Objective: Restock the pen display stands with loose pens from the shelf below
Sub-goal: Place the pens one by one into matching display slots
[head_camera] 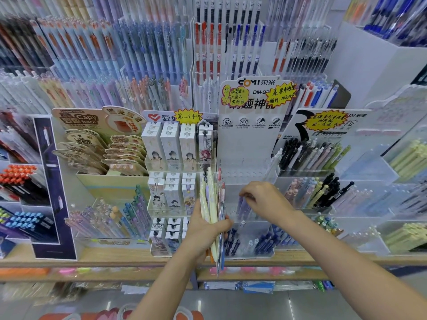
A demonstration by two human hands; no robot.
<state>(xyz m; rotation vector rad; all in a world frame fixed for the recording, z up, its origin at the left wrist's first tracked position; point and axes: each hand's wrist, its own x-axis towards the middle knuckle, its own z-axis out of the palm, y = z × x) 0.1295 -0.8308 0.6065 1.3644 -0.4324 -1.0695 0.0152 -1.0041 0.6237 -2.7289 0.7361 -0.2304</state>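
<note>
My left hand [203,234] grips a bundle of loose pens [215,204], pale yellow, lilac and red-tipped, held upright in front of the shelf. My right hand [263,199] pinches the top of a pale lilac pen [242,205] standing in the middle tier of the clear DOMI display stand [249,125]. That tier holds few pens. The stand's lowest tier [251,244] holds several dark blue pens. The stand's upper tier looks bare.
A clear stand with white boxed pens [171,181] sits just left of the bundle. Tiered stands of black and pastel pens [316,176] stand to the right. The wooden shelf edge [115,259] runs below, with a lower shelf [254,285] of goods beneath it.
</note>
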